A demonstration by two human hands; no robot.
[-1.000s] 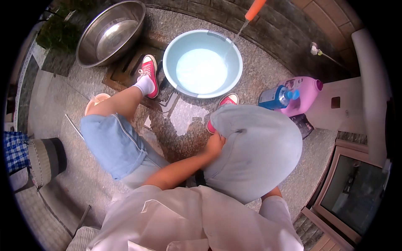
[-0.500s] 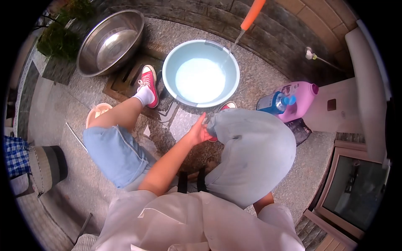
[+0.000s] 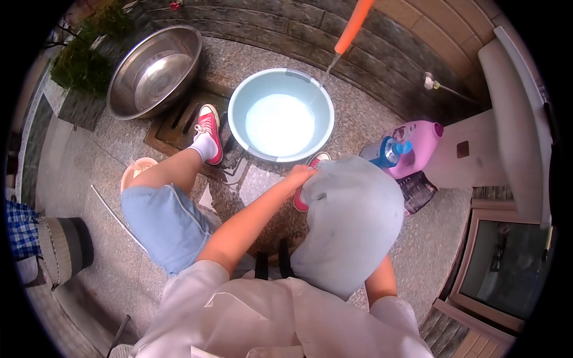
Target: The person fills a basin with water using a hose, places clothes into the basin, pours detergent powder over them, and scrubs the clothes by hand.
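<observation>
My left hand reaches across to my right knee, its fingers closed on the hem of my shorts leg, with the fingertips partly covered by cloth. My right forearm passes down behind that thigh, and my right hand is hidden. In front of my feet stands a light blue basin holding whitish, sudsy water. A stream runs into it from an orange hose at the top.
A steel basin leans at upper left by a drain grate. On the right are a pink jug, a blue-capped bottle and a dark packet. A small pink tub sits left of my leg; a woven basket stands farther left.
My left hand has moved right and slightly up onto the shorts hem, and its fingers have closed. The view has shifted slightly. Water still runs from the hose.
</observation>
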